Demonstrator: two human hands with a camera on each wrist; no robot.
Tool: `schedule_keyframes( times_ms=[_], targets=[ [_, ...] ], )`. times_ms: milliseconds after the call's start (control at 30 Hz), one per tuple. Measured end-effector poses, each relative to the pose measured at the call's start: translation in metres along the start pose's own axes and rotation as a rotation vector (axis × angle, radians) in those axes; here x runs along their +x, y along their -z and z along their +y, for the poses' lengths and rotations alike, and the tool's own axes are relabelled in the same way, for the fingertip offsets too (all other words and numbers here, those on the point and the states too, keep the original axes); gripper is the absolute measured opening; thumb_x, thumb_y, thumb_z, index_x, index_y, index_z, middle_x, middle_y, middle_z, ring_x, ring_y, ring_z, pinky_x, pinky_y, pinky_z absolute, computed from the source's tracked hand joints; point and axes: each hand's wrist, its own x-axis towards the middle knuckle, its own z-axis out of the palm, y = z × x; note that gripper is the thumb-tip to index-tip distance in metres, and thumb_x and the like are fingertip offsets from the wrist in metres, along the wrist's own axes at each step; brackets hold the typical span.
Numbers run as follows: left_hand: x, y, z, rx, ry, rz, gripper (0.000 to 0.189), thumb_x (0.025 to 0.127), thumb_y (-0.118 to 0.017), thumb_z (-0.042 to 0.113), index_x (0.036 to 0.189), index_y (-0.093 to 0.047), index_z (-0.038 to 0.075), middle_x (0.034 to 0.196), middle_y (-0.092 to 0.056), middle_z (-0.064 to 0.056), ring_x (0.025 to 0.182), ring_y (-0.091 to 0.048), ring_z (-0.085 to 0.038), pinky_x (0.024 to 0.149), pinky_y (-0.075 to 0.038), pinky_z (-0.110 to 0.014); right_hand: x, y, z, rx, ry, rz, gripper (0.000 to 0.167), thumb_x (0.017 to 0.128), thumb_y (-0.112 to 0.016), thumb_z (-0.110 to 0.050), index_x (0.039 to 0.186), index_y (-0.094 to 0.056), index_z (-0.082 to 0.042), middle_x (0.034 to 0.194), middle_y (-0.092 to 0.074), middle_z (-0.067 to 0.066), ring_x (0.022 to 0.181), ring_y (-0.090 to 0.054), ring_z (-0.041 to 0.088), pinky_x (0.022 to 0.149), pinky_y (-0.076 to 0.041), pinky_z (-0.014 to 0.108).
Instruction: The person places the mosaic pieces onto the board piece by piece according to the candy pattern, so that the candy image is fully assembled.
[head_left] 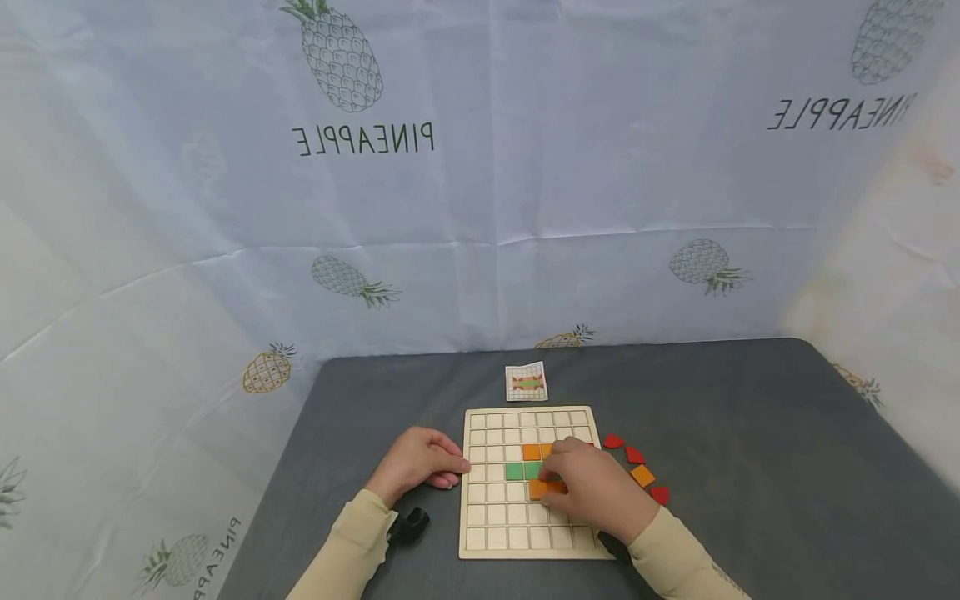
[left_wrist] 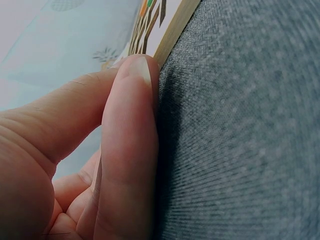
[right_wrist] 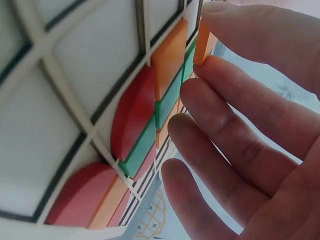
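Observation:
A pale wooden grid board (head_left: 495,537) lies on the dark table. My left hand (head_left: 423,461) pinches the board's left edge between thumb and finger, seen close up in the left wrist view. Over the board's right half, my right hand (head_left: 600,487) holds an orange square tile (right_wrist: 201,42) between thumb and index finger; its other fingers are loosely bent. Orange tiles (head_left: 531,452) and green tiles (head_left: 513,472) sit in the grid cells. Rounded red pieces (right_wrist: 137,110) also lie in the cells, mostly hidden by my right hand in the head view.
Right of the board lie several loose pieces: red ones (head_left: 634,456) and an orange square (head_left: 642,476). Beyond the far edge rests a small pattern card (head_left: 527,383). The dark table (head_left: 390,392) meets a pineapple-print cloth (head_left: 465,292) at the back.

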Motion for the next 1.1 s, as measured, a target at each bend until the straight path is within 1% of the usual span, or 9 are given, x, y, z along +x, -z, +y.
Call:
schedule_keyframes(
  times_ms=[133,333,600,1100],
  targets=[
    [0.0011,0.0002,-0.0017,-0.004,0.001,-0.004,0.032,0.083,-0.095,0.021,0.102,-0.077,0.003,0.082,-0.081,-0.008,0.067,-0.077,-0.013,0.065,-0.068,-0.032,0.0007,-0.0029,0.0000,-0.014,0.009,-0.002,0.018,0.083,-0.095,-0.022,0.093,-0.081,-0.021,0.089,-0.063,-0.013,0.082,-0.050,0.001,0.062,-0.046,0.018],
    [0.0043,0.0022,-0.0055,-0.005,0.004,-0.006,0.032,0.083,-0.096,0.021,0.102,-0.077,0.003,0.081,-0.081,-0.007,0.067,-0.077,-0.012,0.066,-0.068,-0.032,0.0024,-0.0043,-0.0012,-0.017,0.016,-0.010,0.018,0.083,-0.096,-0.024,0.092,-0.080,-0.022,0.087,-0.061,-0.013,0.080,-0.048,0.001,0.061,-0.043,0.018],
    [0.0044,0.0024,-0.0041,0.000,0.001,-0.005,0.032,0.083,-0.096,0.021,0.102,-0.077,0.003,0.080,-0.080,-0.007,0.067,-0.077,-0.013,0.065,-0.068,-0.033,0.0026,-0.0056,-0.0014,-0.044,0.019,0.002,0.018,0.082,-0.096,-0.023,0.091,-0.080,-0.021,0.084,-0.058,-0.013,0.078,-0.045,0.001,0.060,-0.040,0.018],
    [0.0035,0.0013,-0.0030,-0.004,0.006,-0.003,0.033,0.083,-0.096,0.021,0.102,-0.077,0.003,0.081,-0.081,-0.007,0.067,-0.076,-0.013,0.065,-0.068,-0.032,0.0039,-0.0070,-0.0026,-0.081,0.030,0.011,0.016,0.083,-0.095,-0.022,0.089,-0.080,-0.022,0.083,-0.058,-0.014,0.077,-0.045,0.002,0.061,-0.041,0.019]
  ],
)
